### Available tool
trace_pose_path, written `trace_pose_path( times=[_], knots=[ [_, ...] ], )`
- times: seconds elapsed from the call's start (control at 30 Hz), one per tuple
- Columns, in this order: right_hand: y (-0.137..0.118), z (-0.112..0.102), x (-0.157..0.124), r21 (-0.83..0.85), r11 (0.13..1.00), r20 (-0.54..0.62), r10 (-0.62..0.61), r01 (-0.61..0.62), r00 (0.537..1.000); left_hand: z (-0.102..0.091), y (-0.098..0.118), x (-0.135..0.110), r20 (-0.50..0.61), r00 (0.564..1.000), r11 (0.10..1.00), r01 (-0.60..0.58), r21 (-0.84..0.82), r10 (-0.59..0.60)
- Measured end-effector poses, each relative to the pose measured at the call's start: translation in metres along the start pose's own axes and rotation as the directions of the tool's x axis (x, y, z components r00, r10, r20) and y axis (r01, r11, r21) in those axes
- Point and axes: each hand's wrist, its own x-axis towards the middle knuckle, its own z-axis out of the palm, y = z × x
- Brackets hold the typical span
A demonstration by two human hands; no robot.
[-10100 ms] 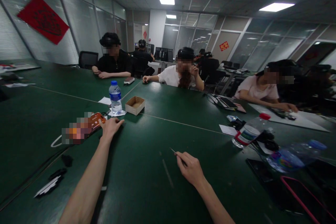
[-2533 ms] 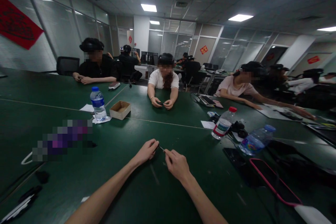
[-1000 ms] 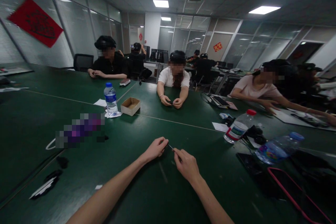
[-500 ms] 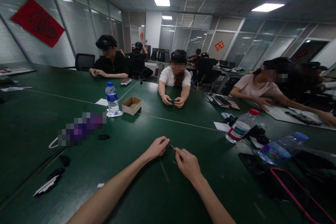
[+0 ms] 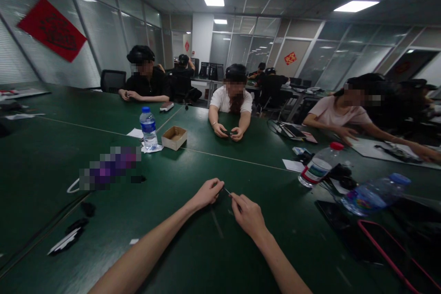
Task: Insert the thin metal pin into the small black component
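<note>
Over the green table (image 5: pixel 165 220), my left hand (image 5: pixel 208 192) is closed in a pinch at the table's middle; a small dark thing seems to be between its fingers, too small to name. My right hand (image 5: pixel 248 213) is closed just to the right, thumb and forefinger pinching a thin metal rod (image 5: pixel 226 191). The rod's tip points toward the left fingertips; whether it touches what they hold, I cannot tell.
An open cardboard box (image 5: pixel 174 138) and a blue-capped water bottle (image 5: pixel 149 129) stand beyond my hands to the left. To the right are a red-capped bottle (image 5: pixel 319 165), a tilted blue-capped bottle (image 5: pixel 375 195) and a red-edged phone (image 5: pixel 396 257). Several people sit around the table.
The whole view has shifted very slightly. Both my hands keep nearly the same pose, with the thin metal rod still between them.
</note>
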Motion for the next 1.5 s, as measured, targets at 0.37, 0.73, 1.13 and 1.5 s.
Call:
trace_pose_path(
  times=[0.37,0.73,1.13,1.5],
  knots=[
    [0.003,-0.001,-0.002,-0.079,0.996,0.061,-0.031,0.036,0.998,-0.001,0.006,-0.004,0.042,0.999,0.996,-0.017,0.092,0.013],
    [0.002,-0.010,-0.006,-0.042,0.999,0.148,-0.024,0.031,0.989,-0.001,0.012,-0.008,0.139,0.990,0.977,-0.049,0.207,0.021],
    [0.003,-0.021,-0.008,-0.071,0.988,0.158,-0.123,0.135,0.980,-0.011,0.010,-0.010,0.258,0.965,0.985,0.007,0.172,-0.052],
    [0.003,-0.023,-0.010,-0.009,0.984,0.167,-0.176,0.180,0.970,-0.015,0.017,-0.013,0.364,0.922,0.991,0.110,0.074,-0.129]
  ],
)
